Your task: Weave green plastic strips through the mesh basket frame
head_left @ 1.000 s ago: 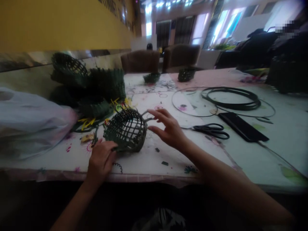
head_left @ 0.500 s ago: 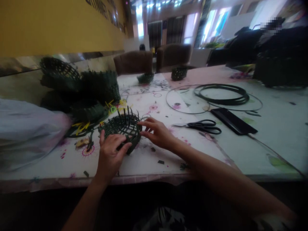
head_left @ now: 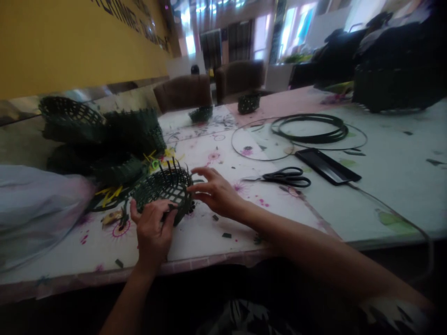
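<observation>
A small dark green woven basket [head_left: 157, 186] stands on the table near its front edge, with several loose strip ends sticking up from its far rim. My left hand [head_left: 153, 228] is closed on the near rim, thumb and fingers pinching it. Against the basket's right side rests my right hand [head_left: 213, 193], fingers spread and stretched toward the rim. Its fingertips touch the weave, and I see nothing gripped in them. To the right lie black-handled scissors [head_left: 282, 177], blades pointing left.
A black phone [head_left: 328, 166] with a cable lies right of the scissors. Behind it is a coil of green strip [head_left: 309, 129]. Finished-looking woven baskets [head_left: 132, 128] are piled at left, beside a white plastic bag [head_left: 38, 214]. Green scraps [head_left: 226, 235] dot the patterned tablecloth [head_left: 206, 244].
The view has shifted, moving most things left in the picture. My left thumb and fingers have drawn together on the near rim. My right fingers are more spread beside the basket.
</observation>
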`<action>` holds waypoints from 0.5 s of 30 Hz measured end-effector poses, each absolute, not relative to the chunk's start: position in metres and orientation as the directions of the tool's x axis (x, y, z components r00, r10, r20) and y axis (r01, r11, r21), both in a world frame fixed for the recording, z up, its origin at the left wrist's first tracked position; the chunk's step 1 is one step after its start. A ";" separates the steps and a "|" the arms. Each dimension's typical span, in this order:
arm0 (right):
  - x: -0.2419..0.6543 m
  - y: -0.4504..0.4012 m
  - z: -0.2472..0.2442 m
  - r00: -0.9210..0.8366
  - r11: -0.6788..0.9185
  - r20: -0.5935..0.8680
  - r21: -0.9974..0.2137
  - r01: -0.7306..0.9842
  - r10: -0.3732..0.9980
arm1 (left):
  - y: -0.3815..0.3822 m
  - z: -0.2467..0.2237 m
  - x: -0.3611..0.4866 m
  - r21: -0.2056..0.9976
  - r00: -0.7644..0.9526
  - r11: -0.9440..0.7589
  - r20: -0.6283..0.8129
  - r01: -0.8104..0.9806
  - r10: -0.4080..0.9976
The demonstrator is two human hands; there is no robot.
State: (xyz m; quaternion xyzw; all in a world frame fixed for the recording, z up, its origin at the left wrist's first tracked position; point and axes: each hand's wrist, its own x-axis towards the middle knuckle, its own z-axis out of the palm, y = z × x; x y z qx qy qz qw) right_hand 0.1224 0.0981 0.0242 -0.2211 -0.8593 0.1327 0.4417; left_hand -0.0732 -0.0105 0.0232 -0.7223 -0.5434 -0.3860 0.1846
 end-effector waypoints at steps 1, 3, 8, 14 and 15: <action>0.122 0.099 0.024 -0.526 0.869 0.692 -0.411 0.277 0.495 | -0.010 0.022 -0.074 0.149 0.113 -0.338 0.756 0.929 0.645; 0.120 0.099 0.021 -0.554 0.878 0.682 -0.353 0.321 0.477 | -0.009 0.021 -0.076 0.155 0.111 -0.330 0.742 0.931 0.661; 0.114 0.099 0.012 -0.621 0.921 0.719 -0.069 0.384 0.313 | -0.011 0.019 -0.079 0.204 0.072 -0.314 0.726 0.927 0.684; 0.114 0.100 0.014 -0.723 0.956 0.673 0.084 0.283 0.155 | -0.011 0.020 -0.082 0.251 0.084 -0.359 0.705 0.899 0.704; 0.115 0.100 0.016 -0.739 0.957 0.657 0.094 0.276 0.148 | -0.011 0.021 -0.082 0.256 0.089 -0.369 0.704 0.893 0.705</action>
